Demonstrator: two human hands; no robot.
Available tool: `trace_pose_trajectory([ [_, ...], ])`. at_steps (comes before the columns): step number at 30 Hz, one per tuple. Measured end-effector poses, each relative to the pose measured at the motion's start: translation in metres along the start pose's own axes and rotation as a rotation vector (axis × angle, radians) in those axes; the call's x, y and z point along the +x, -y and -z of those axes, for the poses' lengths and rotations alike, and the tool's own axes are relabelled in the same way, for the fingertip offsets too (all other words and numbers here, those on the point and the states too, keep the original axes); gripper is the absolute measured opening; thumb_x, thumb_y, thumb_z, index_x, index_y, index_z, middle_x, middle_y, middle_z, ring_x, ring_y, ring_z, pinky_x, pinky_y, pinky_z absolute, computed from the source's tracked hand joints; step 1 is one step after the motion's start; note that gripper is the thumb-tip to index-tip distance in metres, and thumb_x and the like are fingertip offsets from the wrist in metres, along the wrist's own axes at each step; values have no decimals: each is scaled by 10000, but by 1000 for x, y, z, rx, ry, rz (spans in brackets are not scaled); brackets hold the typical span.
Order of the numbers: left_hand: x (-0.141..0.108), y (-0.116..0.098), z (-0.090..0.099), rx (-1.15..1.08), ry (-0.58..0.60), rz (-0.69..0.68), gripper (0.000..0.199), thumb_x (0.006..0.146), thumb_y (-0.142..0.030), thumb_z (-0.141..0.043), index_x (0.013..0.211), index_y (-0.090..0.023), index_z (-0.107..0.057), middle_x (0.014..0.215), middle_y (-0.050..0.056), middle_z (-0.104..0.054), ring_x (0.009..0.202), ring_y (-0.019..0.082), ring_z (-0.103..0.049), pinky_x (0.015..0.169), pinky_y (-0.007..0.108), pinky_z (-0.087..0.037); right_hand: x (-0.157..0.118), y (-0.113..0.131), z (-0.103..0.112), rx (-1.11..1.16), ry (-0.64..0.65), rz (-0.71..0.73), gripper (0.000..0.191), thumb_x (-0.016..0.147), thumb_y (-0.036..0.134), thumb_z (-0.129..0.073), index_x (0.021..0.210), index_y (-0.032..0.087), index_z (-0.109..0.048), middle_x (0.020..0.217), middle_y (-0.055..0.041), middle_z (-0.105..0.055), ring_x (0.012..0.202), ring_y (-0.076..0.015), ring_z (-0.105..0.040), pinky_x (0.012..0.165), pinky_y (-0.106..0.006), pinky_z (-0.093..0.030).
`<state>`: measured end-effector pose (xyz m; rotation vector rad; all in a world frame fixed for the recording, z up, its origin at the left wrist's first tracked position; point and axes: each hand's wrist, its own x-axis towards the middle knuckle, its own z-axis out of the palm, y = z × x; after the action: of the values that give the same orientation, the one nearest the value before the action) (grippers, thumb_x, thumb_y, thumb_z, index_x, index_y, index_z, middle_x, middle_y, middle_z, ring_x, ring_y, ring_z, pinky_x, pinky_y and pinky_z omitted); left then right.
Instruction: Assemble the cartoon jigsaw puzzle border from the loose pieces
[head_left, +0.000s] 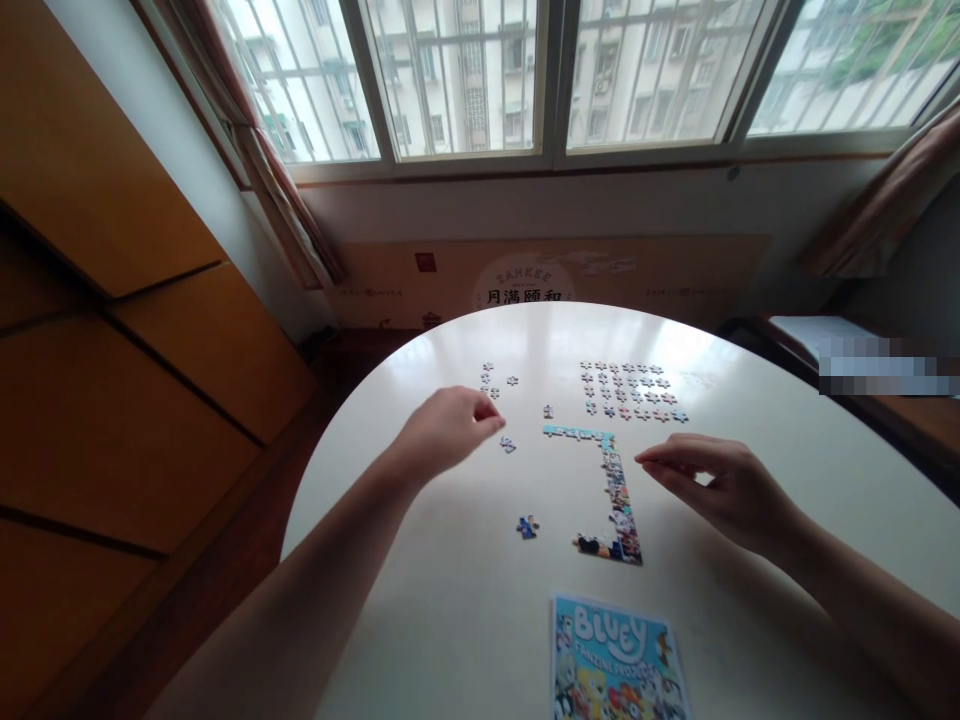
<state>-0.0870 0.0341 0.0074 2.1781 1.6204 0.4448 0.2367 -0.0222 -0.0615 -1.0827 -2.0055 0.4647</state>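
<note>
My left hand (448, 432) hovers over the left part of the table, its fingers pinched together; anything between them is too small or hidden to make out. Just beyond its fingertips lies a loose jigsaw piece (508, 444), and a few others (489, 379) are behind it. On the right, my right hand (709, 482) is also closed in a pinch, its contents unclear. Its fingertips are beside the partly joined jigsaw puzzle (616, 490), which forms a bracket-shaped border with its open side to the left. Another loose blue piece (527, 526) lies left of the border's lower end.
Rows of loose jigsaw pieces (630, 390) lie farther back on the round white table (420, 620). A single piece (548, 411) sits above the border's top strip. Near me is a blue "Bluey" picture sheet (619, 660). Wooden cabinets (135, 400) stand at left, windows behind.
</note>
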Motion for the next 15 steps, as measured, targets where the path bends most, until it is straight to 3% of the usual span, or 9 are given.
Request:
trace_pose_trajectory([
  [3,15,22,9,50,-305,97,233,857,-393,-614,855,-221,-772,813,45,-759,728,212,-675,628,300,-480,0,-1,0,-3,-14,-15,133,918,297,-633,930,244,-754,772,-30,-725,596,-139,-614,501,-270,-486],
  [5,24,35,9,46,-376,126,221,859,-377,-616,886,-223,-772,848,43,-764,758,211,-677,669,302,-489,0,-2,-1,-2,-18,-27,139,918,305,-632,925,242,-756,785,-35,-732,606,-145,-625,506,-273,-491],
  [11,37,51,-14,66,-301,194,198,879,-298,-606,952,-226,-775,972,33,-771,862,206,-683,738,287,-503,0,-2,-1,16,-11,-46,144,918,316,-639,933,235,-757,805,-41,-742,645,-152,-653,521,-267,-501],
  [15,41,53,-27,103,-301,166,200,881,-235,-598,967,-233,-778,1043,30,-757,916,207,-681,803,290,-515,0,-2,-3,12,-19,-42,146,918,315,-639,935,235,-760,806,-42,-743,647,-154,-655,525,-267,-503],
])
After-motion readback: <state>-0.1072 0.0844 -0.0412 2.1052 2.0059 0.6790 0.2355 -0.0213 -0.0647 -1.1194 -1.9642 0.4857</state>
